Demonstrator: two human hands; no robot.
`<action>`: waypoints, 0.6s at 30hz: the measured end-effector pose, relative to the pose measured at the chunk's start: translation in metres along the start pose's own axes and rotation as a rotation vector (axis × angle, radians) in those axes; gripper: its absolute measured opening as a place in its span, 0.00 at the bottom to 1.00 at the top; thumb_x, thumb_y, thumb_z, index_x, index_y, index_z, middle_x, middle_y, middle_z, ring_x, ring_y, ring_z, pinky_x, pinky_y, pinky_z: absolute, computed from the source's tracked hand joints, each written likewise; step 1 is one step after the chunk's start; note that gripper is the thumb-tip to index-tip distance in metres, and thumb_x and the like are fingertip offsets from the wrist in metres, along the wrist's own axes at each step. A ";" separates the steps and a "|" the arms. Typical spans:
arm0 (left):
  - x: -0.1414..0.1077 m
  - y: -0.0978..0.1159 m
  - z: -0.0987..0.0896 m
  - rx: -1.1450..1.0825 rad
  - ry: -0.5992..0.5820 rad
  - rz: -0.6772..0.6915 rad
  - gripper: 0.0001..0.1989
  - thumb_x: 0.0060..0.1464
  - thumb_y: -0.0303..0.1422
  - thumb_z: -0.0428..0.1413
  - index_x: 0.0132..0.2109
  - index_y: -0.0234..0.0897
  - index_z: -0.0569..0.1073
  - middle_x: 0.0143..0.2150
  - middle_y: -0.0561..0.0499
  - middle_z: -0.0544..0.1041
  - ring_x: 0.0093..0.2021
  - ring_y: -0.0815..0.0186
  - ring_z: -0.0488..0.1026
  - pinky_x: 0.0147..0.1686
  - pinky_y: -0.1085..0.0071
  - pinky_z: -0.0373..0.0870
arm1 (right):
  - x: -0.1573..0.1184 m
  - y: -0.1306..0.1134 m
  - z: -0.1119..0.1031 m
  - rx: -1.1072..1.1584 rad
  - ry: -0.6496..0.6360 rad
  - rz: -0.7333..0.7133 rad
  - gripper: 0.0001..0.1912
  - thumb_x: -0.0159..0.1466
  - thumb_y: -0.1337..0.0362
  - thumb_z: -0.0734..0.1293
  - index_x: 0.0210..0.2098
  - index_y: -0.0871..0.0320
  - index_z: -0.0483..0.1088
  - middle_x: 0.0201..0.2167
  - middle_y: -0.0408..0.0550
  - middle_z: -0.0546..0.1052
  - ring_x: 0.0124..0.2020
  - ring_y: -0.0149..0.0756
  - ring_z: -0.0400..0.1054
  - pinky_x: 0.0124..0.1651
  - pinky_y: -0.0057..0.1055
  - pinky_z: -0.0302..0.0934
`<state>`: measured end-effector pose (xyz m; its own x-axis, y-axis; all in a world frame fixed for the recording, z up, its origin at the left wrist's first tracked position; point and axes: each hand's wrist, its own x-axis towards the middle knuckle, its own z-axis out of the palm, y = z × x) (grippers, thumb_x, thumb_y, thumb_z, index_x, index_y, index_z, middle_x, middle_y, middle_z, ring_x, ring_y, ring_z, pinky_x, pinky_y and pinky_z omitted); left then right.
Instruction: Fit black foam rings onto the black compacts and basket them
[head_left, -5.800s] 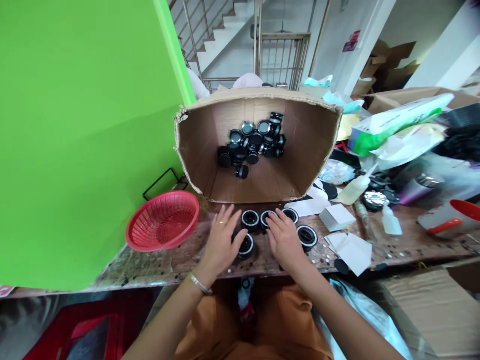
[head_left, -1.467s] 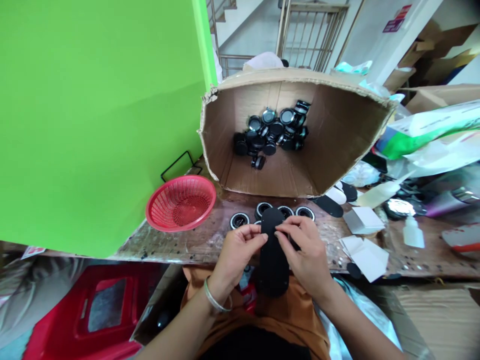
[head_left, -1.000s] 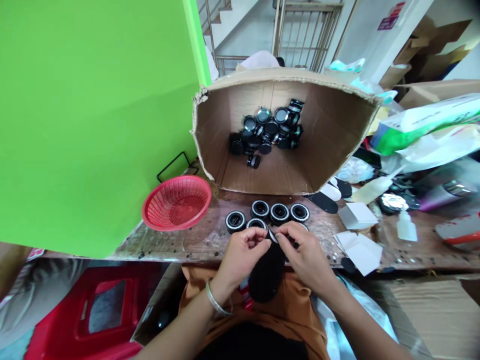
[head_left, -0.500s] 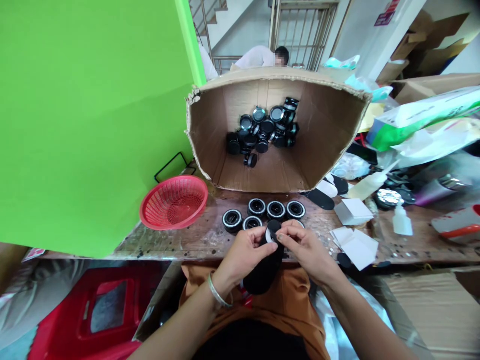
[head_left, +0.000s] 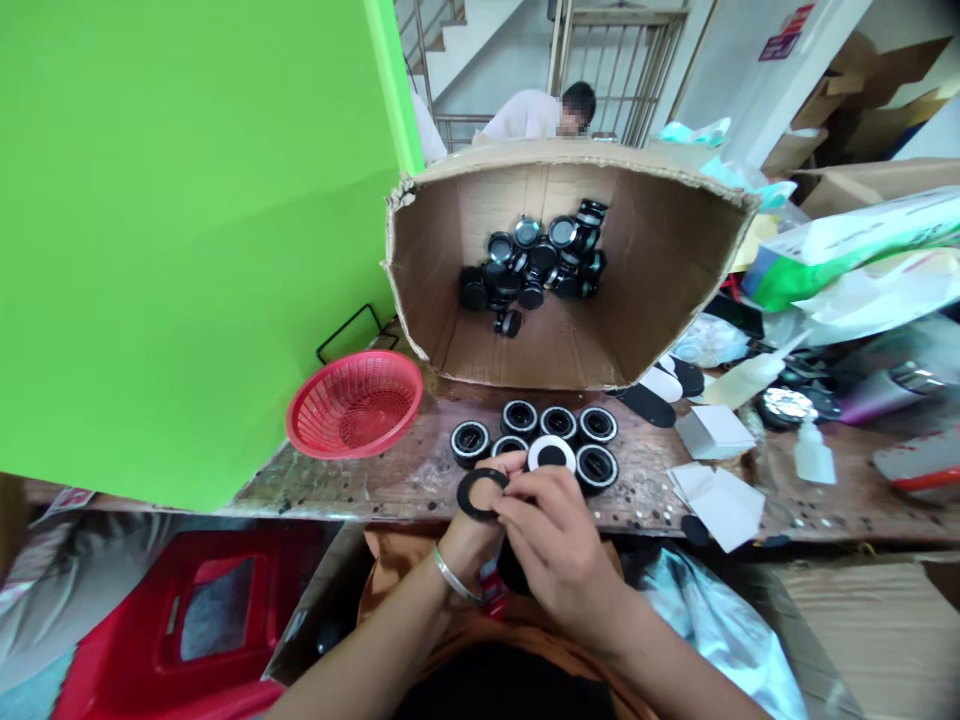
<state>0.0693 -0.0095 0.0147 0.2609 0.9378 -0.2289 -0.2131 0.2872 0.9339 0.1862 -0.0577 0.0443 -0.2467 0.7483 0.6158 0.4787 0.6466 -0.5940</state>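
Observation:
My right hand [head_left: 559,535] is closed in a pinch on the edge of a thin black ring [head_left: 466,503], which lies across in front of my left hand. Skin shows through the ring's hole. Behind it, my left hand [head_left: 476,540] is closed on a black sticker strip [head_left: 514,568], mostly covered by my right hand. A white round face with a black centre [head_left: 553,457] shows just beyond my fingers, apparently the strip's far end. Several round black parts with silvery rims [head_left: 598,425] stand on the wooden table [head_left: 420,490] past my hands.
A tilted cardboard box [head_left: 427,270] holds several black round pieces [head_left: 541,258]. A red basket [head_left: 300,425] stands left, beside a green panel [head_left: 187,250]. White cards [head_left: 716,432], black strips [head_left: 649,407] and glue bottles [head_left: 814,455] lie right. A person [head_left: 525,115] bends beyond the box.
The black ring has come away from the strip into my right hand and moved left over my left hand. The white face with its black centre now shows.

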 end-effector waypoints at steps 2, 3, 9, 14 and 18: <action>0.000 0.006 -0.005 -0.080 0.006 0.011 0.13 0.47 0.41 0.62 0.32 0.33 0.77 0.28 0.51 0.75 0.32 0.67 0.71 0.36 0.71 0.67 | -0.004 0.003 0.002 -0.041 -0.087 0.011 0.19 0.63 0.69 0.65 0.53 0.51 0.69 0.50 0.53 0.70 0.52 0.46 0.64 0.54 0.47 0.61; 0.000 0.009 -0.008 -0.115 0.016 0.014 0.13 0.46 0.40 0.63 0.35 0.33 0.77 0.30 0.50 0.77 0.34 0.66 0.72 0.39 0.70 0.67 | -0.006 0.008 0.000 -0.073 -0.081 0.066 0.21 0.62 0.66 0.67 0.55 0.51 0.68 0.52 0.54 0.69 0.53 0.48 0.63 0.55 0.49 0.60; -0.005 0.015 -0.017 -0.173 0.050 0.045 0.15 0.47 0.36 0.64 0.43 0.35 0.78 0.40 0.47 0.80 0.42 0.63 0.75 0.46 0.68 0.68 | -0.007 0.036 -0.005 0.082 -0.024 0.483 0.13 0.63 0.64 0.65 0.48 0.54 0.68 0.33 0.45 0.74 0.32 0.35 0.68 0.37 0.33 0.65; -0.015 0.012 -0.024 -0.094 -0.070 -0.055 0.16 0.47 0.36 0.64 0.44 0.36 0.79 0.40 0.46 0.80 0.40 0.61 0.76 0.44 0.66 0.70 | 0.003 0.035 -0.001 0.200 -0.022 0.621 0.11 0.62 0.63 0.66 0.44 0.56 0.73 0.32 0.45 0.75 0.33 0.35 0.69 0.38 0.32 0.64; -0.017 0.005 -0.029 0.011 -0.038 0.027 0.14 0.47 0.39 0.64 0.39 0.34 0.79 0.34 0.48 0.79 0.34 0.64 0.74 0.37 0.69 0.69 | 0.012 0.037 -0.002 0.204 -0.099 0.588 0.05 0.61 0.63 0.68 0.33 0.57 0.75 0.31 0.46 0.73 0.31 0.35 0.66 0.32 0.31 0.61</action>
<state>0.0365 -0.0184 0.0150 0.2903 0.9372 -0.1931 -0.2106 0.2595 0.9425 0.2030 -0.0248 0.0307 -0.0731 0.9911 0.1112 0.3903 0.1310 -0.9113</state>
